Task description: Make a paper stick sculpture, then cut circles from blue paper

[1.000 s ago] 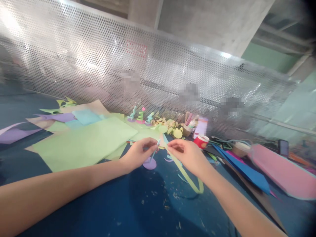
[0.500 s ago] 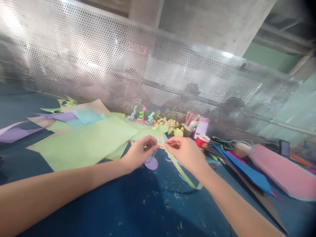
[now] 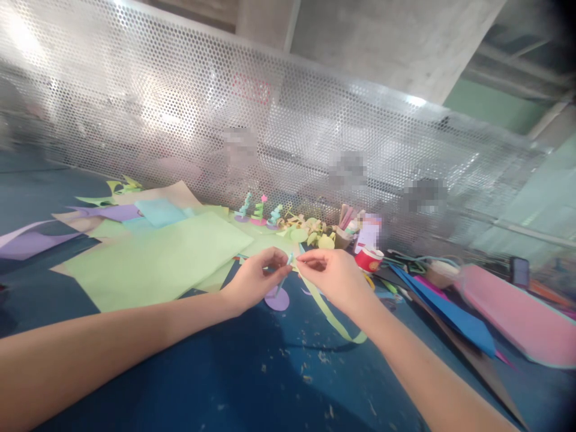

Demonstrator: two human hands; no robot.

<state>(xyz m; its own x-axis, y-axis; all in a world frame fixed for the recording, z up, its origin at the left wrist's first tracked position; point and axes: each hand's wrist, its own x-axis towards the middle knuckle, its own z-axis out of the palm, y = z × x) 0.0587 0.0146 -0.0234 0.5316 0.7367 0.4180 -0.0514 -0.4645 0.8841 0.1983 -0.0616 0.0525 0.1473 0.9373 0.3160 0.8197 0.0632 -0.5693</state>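
My left hand point(image 3: 254, 281) is closed, with thumb and fingers pinching a thin pale-blue stick point(image 3: 281, 284) near its top. The stick stands on a round purple paper disc point(image 3: 278, 300), slightly tilted. My right hand point(image 3: 338, 275) pinches one end of a long pale-green paper strip point(image 3: 330, 315), which hangs down and curls at the table below the wrist. The fingertips of both hands are close together by the stick's tip, with a small gap between them. Whether the strip's end touches the stick is too small to tell.
Pale-green sheets point(image 3: 153, 258) spread across the left of the blue table point(image 3: 252, 378). Small spiral paper trees point(image 3: 258, 211), yellow-green paper pieces point(image 3: 310, 231) and a red paper cup point(image 3: 369, 259) line the back. Blue paper point(image 3: 450, 315) and a pink sheet point(image 3: 517, 315) lie right.
My right hand has shifted slightly left, bringing its fingertips and the strip's end nearer the stick's tip. My left hand still holds the stick in almost the same place.
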